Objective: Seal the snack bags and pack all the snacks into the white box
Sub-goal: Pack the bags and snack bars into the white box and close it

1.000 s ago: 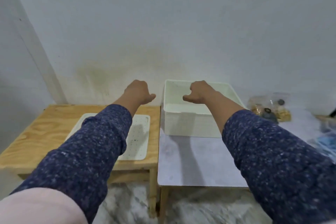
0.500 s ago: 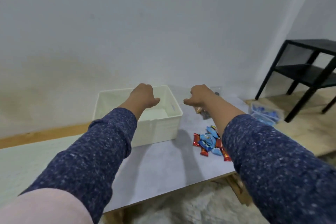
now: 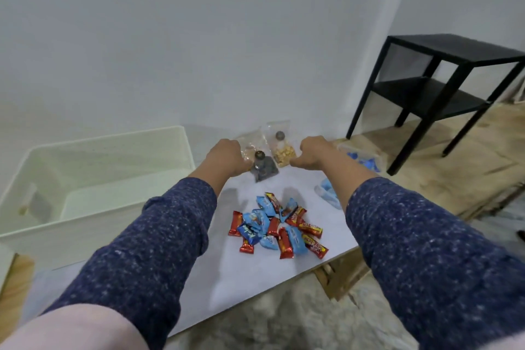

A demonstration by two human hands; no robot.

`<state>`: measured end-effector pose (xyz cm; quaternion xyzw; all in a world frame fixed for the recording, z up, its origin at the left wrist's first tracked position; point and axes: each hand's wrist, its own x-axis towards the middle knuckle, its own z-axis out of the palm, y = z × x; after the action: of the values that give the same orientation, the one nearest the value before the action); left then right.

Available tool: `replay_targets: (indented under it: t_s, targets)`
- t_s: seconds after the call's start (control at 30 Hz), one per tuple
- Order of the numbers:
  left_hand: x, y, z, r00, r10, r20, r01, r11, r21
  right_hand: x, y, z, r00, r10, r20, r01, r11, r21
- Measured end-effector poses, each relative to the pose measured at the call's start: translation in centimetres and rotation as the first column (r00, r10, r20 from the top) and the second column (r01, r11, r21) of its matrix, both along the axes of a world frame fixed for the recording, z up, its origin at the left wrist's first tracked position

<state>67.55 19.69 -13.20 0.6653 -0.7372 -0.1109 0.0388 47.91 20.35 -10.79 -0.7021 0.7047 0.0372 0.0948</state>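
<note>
Both my hands, left [image 3: 227, 157] and right [image 3: 312, 152], are hovering loosely curled, gripping nothing, beside the snack bags [image 3: 272, 150] at the tabletop's far edge; the white box [image 3: 93, 196] is sitting left. Grabbing carelessly, I'm risking spilling unsealed bags.

We see glossy foil candy wrappers [image 3: 277, 226] on a smooth matt grey tabletop [image 3: 255, 281], beside a matt white plastic box [image 3: 93, 179].

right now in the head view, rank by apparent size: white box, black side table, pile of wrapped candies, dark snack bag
1. white box, nearer the camera
2. black side table, farther off, so unsure
3. pile of wrapped candies
4. dark snack bag
</note>
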Motion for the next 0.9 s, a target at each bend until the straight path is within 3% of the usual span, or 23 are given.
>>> replay_targets:
  t_s: [0.33,0.57,0.77,0.9]
  targets:
    - [-1.6,-10.4,-1.3,1.000,0.017,-0.003,-0.017,0.998,0.066,-2.4,-8.1,-2.6,0.995,-0.036,0.095,0.032,0.998,0.049]
    - [-4.6,-15.0,-5.1,0.996,0.031,-0.078,-0.015,0.981,0.194,-4.9,-13.5,-5.8,0.993,-0.065,0.096,0.054,0.992,0.113]
    - [-6.5,-17.9,-10.5,0.939,0.237,-0.250,-0.155,0.939,0.308,-6.9,-19.5,-10.8,0.992,-0.002,0.126,-0.021,0.983,0.181]
    - [-7.2,-19.8,-15.5,0.875,0.401,-0.270,-0.290,0.882,0.371,-8.1,-23.4,-14.0,0.977,0.036,0.212,-0.082,0.974,0.213]
